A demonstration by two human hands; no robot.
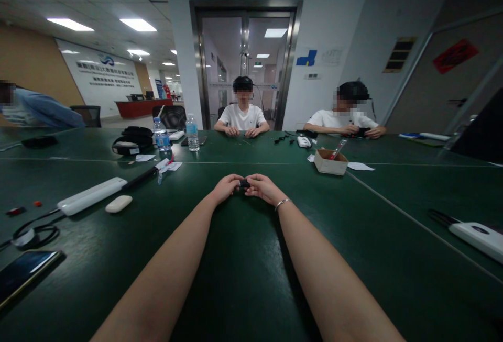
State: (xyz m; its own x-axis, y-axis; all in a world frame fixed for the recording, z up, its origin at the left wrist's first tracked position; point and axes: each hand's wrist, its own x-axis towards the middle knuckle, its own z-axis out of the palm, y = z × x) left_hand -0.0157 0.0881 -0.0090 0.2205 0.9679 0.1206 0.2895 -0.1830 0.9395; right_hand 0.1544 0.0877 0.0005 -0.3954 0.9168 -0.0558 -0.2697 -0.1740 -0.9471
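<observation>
Both my arms reach forward over a dark green table [243, 258]. My left hand [228, 187] and my right hand [264, 187] meet near the middle of the view. Between their fingertips is a small black object [244, 183], whose kind I cannot make out. Fingers of each hand close on it from either side and cover its ends. A silver bracelet [283, 203] circles my right wrist.
To the left lie a phone [29, 274], a white power strip [92, 195] with a black cable, and a white oval object [118, 204]. Two water bottles [192, 133] stand farther back. A small box [330, 163] sits right of my hands. Two people [242, 114] sit opposite.
</observation>
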